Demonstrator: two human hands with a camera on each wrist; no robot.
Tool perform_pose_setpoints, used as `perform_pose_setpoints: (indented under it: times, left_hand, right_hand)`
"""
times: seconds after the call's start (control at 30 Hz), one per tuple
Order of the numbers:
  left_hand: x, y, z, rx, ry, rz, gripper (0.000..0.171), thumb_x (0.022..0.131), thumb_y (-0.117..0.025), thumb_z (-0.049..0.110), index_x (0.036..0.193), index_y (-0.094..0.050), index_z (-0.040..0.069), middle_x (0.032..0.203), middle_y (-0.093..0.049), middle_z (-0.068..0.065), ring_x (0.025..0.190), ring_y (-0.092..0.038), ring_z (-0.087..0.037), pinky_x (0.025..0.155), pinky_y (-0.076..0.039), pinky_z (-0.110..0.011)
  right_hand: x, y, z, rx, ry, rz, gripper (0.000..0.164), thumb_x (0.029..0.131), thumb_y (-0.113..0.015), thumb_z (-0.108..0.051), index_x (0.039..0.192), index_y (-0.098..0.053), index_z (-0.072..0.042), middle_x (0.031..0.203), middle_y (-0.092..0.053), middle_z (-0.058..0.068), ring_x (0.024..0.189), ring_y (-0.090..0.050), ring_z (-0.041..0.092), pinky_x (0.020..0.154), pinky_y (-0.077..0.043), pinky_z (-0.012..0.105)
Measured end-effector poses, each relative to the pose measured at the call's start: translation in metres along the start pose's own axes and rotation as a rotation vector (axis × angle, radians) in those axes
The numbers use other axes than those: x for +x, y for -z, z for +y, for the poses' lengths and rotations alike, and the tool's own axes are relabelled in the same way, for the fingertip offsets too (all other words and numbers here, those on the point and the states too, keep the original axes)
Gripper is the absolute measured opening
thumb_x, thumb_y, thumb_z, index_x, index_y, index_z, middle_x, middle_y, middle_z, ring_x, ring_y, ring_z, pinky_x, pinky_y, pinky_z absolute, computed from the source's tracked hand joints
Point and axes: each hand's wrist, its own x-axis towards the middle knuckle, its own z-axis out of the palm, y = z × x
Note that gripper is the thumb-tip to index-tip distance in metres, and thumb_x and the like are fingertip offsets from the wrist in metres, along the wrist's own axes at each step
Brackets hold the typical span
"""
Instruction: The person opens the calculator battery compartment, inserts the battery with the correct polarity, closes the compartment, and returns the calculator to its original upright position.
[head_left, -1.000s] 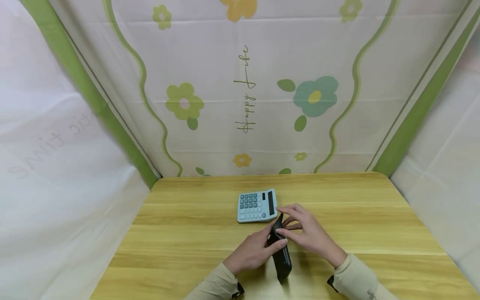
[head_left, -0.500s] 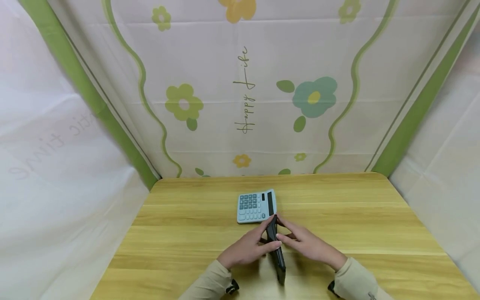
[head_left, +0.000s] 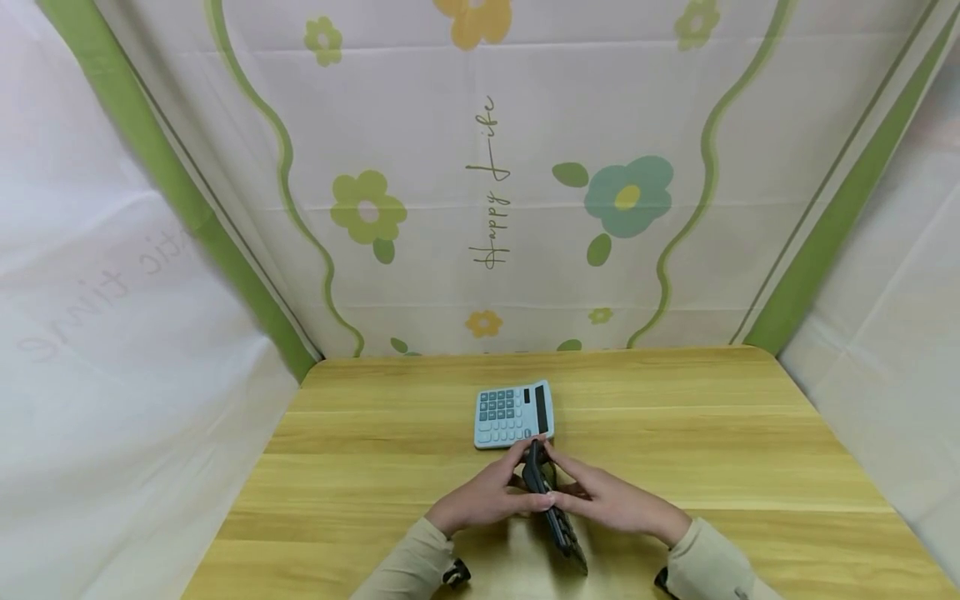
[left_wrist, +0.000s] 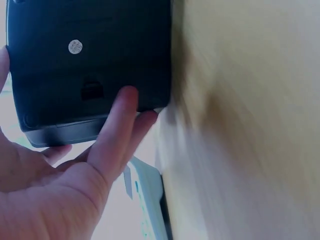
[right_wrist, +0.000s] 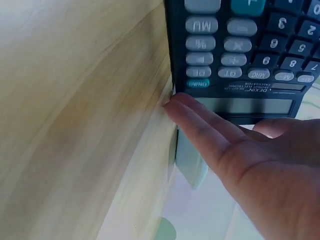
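A black calculator stands on its edge between both hands, close to the tabletop. My left hand holds it from the left, with fingertips on its plain back, which bears a small round sticker. From the right, my right hand grips it by the display end, fingers along the lower corner beside the display. Its key side faces right. Both thumbs meet at its upper edge in the head view. Just beyond the fingertips lies a light blue calculator, flat with keys up.
A wooden table lies under everything. A white curtain with flowers hangs behind its far edge, and white cloth hangs at both sides. Light-coloured sleeves cover both forearms.
The right hand's spread fingers have closed in on the black calculator, which has shifted slightly left and turned so its keys show on the right. The light blue calculator has stayed put.
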Motion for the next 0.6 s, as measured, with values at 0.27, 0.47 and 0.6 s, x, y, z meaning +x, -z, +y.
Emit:
perform_pose_setpoints:
  times: [0.27, 0.47, 0.6]
  left_hand:
    - [-0.003, 0.006, -0.007, -0.045, -0.036, -0.037, 0.082, 0.091, -0.063, 0.045, 0.154, -0.012, 0.03, 0.152, -0.03, 0.009, 0.127, -0.046, -0.013, 0.098, -0.046, -0.031]
    - [-0.006, 0.012, -0.011, -0.048, -0.035, -0.062, 0.082, 0.088, -0.067, 0.044, 0.152, -0.015, 0.033, 0.151, -0.031, 0.008, 0.124, -0.049, -0.014, 0.094, -0.048, -0.029]
    - [-0.008, 0.013, -0.013, -0.089, -0.058, -0.075, 0.087, 0.083, -0.074, 0.037, 0.15, -0.018, 0.032, 0.147, -0.035, 0.002, 0.11, -0.059, -0.012, 0.088, -0.052, -0.026]
  right_hand:
    - [0.0, -0.003, -0.002, 0.027, 0.014, -0.037, 0.08, 0.098, -0.052, -0.039, 0.155, 0.0, -0.019, 0.159, -0.008, 0.015, 0.13, -0.042, 0.041, 0.102, -0.041, 0.055]
    - [-0.002, -0.006, -0.005, -0.084, -0.011, -0.004, 0.087, 0.092, -0.057, -0.051, 0.156, -0.005, -0.023, 0.159, -0.011, 0.014, 0.139, -0.029, 0.036, 0.105, -0.038, 0.056]
    - [-0.003, -0.007, -0.006, -0.164, -0.039, 0.01, 0.091, 0.087, -0.059, -0.059, 0.155, -0.009, -0.025, 0.16, -0.008, 0.015, 0.138, -0.029, 0.04, 0.101, -0.039, 0.06]
